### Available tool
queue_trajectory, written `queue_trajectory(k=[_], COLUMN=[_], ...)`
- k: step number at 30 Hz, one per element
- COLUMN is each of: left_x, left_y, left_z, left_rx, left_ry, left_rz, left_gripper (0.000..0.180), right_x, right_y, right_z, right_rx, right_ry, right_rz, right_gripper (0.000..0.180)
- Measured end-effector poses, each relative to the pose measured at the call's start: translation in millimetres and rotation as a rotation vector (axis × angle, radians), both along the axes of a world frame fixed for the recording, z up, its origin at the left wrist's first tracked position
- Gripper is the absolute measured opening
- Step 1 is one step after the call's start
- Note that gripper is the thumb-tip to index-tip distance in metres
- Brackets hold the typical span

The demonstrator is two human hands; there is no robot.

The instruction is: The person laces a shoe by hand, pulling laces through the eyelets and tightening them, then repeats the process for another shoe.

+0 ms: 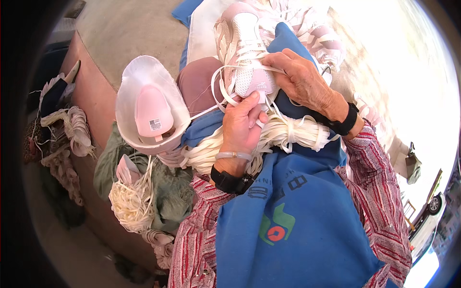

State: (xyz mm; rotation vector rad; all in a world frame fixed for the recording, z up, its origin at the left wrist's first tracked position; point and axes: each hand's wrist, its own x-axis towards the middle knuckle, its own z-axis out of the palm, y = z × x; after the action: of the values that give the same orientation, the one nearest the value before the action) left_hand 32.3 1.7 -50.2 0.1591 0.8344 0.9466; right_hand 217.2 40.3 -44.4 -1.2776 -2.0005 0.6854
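Note:
A pale pink and white sneaker (247, 60) lies in front of me, with a white shoelace (222, 81) threaded across its upper and looping out to the left. My left hand (241, 122) is closed at the shoe's near end, thumb and fingers pinching by a small white tab (261, 97). Over the shoe's right side, my right hand (303, 81) pinches a flat stretch of the lace between thumb and fingers. Bundles of cream shoelaces (295, 132) rest across my lap under both hands, on the blue apron (307, 206).
Left of my lap stands a white bowl-like container (129, 89) with a pink shoe-shaped piece (154, 110) inside. Below it hangs a tangle of cream laces (130, 204) beside green cloth (175, 197). More pink and white shoes (326, 43) lie at the far right.

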Motion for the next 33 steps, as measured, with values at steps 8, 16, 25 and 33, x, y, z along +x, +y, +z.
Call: queue_trajectory(k=[8, 16, 25, 33], left_x=[-6, -24, -99, -108], left_y=[-4, -9, 11, 42], left_z=[4, 28, 96, 129], left_rx=[-0.056, -0.101, 0.351, 0.605], left_ry=[0.044, 0.085, 1.041, 0.995], left_rz=[0.020, -0.127, -0.236, 0.253], left_gripper=[0.014, 0.027, 0.019, 0.037], right_x=[1, -9, -26, -58], right_y=[-10, -3, 1, 24], right_z=[18, 34, 43, 39], right_rx=[-0.136, -0.197, -0.008, 0.108], right_ry=[-0.127, -0.020, -0.124, -0.415], right_rz=[0.026, -0.012, -0.071, 0.026], right_gripper=[0.031, 0.012, 0.013, 0.010])
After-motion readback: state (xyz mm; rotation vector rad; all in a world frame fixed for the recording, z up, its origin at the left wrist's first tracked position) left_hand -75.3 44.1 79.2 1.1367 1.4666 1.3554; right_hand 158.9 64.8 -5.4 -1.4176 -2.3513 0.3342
